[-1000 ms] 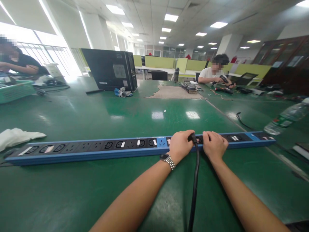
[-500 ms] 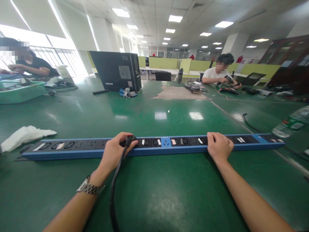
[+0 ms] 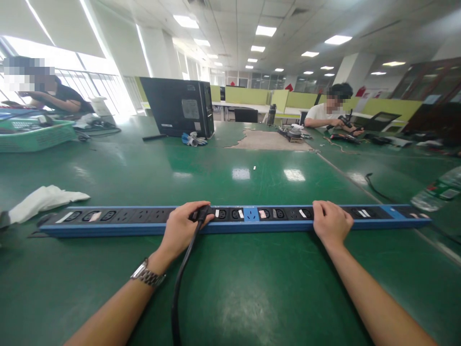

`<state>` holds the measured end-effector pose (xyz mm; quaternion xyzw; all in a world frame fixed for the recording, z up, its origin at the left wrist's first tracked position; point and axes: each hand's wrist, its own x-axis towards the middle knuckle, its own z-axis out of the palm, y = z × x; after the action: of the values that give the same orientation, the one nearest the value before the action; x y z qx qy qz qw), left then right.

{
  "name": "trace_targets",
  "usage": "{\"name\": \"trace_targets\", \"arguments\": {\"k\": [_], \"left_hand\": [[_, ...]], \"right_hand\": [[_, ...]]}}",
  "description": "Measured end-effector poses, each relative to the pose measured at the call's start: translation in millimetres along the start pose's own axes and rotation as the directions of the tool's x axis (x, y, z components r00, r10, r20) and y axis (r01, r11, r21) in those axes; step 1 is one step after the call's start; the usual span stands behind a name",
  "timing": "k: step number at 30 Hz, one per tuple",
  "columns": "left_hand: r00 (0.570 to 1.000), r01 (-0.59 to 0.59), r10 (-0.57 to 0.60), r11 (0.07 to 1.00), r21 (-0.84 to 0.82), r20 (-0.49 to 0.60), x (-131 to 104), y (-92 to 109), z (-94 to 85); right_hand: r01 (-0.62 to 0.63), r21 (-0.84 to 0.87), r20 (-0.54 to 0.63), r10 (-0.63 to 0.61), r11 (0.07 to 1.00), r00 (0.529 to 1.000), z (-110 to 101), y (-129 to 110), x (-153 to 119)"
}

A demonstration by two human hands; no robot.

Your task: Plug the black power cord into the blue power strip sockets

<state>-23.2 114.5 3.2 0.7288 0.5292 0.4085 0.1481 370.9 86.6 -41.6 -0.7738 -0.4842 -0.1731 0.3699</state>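
A long blue and black power strip (image 3: 230, 227) lies across the green table, its sockets facing up. My left hand (image 3: 185, 226), with a metal watch at the wrist, is closed round a black plug (image 3: 204, 211) at the strip, left of its blue middle socket. From the plug a thick black cable (image 3: 180, 283) runs down toward me. Whether the plug sits fully in a socket is hidden by my fingers. My right hand (image 3: 332, 222) grips the strip right of the middle, its fingers curled over the top.
White cloth (image 3: 46, 202) lies at the left, a green basket (image 3: 39, 137) behind it. Farther back stand a black computer case (image 3: 176, 108) and gloves (image 3: 193, 139). A plastic bottle (image 3: 439, 192) lies right. Two people (image 3: 326, 113) (image 3: 61, 98) sit across the table.
The view has shifted slightly, so most things appear a little farther right. My left hand still holds the plug at the strip, and my right hand keeps its grip.
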Motion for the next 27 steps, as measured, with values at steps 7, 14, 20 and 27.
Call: {"name": "trace_targets", "arguments": {"k": [7, 14, 20, 27], "left_hand": [[0.998, -0.059, 0.06, 0.982, -0.179, 0.001, 13.6, 45.6, 24.4], [0.981, -0.073, 0.069, 0.997, 0.017, 0.179, 16.5, 75.9, 82.7], [0.955, -0.236, 0.21, 0.966, 0.104, 0.211, 14.7, 71.2, 81.8], [0.994, -0.103, 0.107, 0.968, -0.231, 0.004, 13.2, 92.2, 101.0]], "right_hand": [[-0.005, 0.009, 0.008, 0.005, 1.0, 1.0, -1.4, -1.4, -0.2], [-0.007, 0.014, 0.003, 0.007, 1.0, 1.0, -1.2, -1.2, -1.1], [0.004, 0.025, 0.037, -0.005, 1.0, 0.999, -1.7, 0.0, 0.4], [-0.022, 0.024, 0.017, 0.021, 0.999, 1.0, -2.1, -2.9, 0.2]]}}
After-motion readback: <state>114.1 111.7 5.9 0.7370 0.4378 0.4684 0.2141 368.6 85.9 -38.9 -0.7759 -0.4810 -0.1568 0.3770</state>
